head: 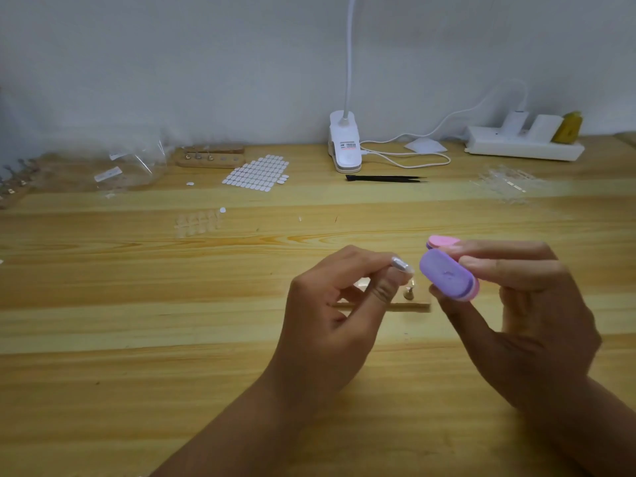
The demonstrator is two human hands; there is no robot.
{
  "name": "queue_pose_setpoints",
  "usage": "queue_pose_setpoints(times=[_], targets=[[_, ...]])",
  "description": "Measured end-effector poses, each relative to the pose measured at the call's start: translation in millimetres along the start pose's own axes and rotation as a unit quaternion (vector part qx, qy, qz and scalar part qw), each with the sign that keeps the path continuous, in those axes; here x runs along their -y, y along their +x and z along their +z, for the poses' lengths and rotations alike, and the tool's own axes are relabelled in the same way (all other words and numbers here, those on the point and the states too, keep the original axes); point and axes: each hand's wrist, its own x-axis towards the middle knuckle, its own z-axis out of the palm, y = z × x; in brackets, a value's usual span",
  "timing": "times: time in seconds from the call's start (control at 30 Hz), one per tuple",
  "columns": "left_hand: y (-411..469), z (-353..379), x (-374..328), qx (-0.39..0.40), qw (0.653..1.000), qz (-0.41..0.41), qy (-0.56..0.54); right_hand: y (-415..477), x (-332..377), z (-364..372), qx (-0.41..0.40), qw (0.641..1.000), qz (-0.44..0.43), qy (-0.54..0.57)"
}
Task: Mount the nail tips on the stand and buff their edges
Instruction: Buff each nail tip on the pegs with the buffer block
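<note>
Both hands are raised over the near middle of the wooden bench [137, 277], close together but not touching. The left hand [330, 304] has its fingers curled in, with thumb and forefinger pinching a small glossy nail tip [402, 265] that points right. The right hand [530, 304] grips a purple buffer [447, 278] between the thumb underneath and the fingers on top. The buffer's broad purple face is turned toward the nail tip, just beside it, and a pink end shows beyond the fingers. Whether the buffer touches the tip cannot be told.

Below the gap between the hands a small wooden stand [418, 304] lies on the bench, partly hidden by the left thumb, with one metal peg [409, 292] upright on it.

Farther back lie more things — a row of clear nail tips [198, 222] to the left, a sheet of white sticky tabs [256, 173], a second wooden stand [210, 157] and a clear plastic bag [132, 166]. Against the wall stands a white clip lamp [345, 146] with black tweezers [385, 179] in front of it, and a white power strip [523, 147] sits at the far right.
</note>
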Motion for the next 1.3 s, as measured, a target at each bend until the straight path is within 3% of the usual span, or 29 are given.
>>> queue_pose_setpoints(times=[0.2,0.43,0.73,0.93,1.07,1.3], targets=[[0,1,-1,-0.011,0.999,0.022,-0.028,2,10,2,-0.002,0.996,0.031,0.079],[0,1,-1,-0.003,1.0,0.019,-0.02,1,8,-2,0.018,0.999,-0.004,0.027],[-1,2,2,0.017,0.998,-0.048,0.03,9,10,-4,0.07,0.992,0.104,0.012],[0,2,3,0.055,0.996,-0.061,0.02,10,5,-1,0.113,0.988,-0.037,-0.095],[0,2,2,0.052,0.995,-0.082,-0.018,12,-7,-9,0.101,0.984,-0.031,-0.145],[1,1,3,0.067,0.99,-0.106,-0.066,6,-6,-6,0.13,0.981,-0.077,-0.124]])
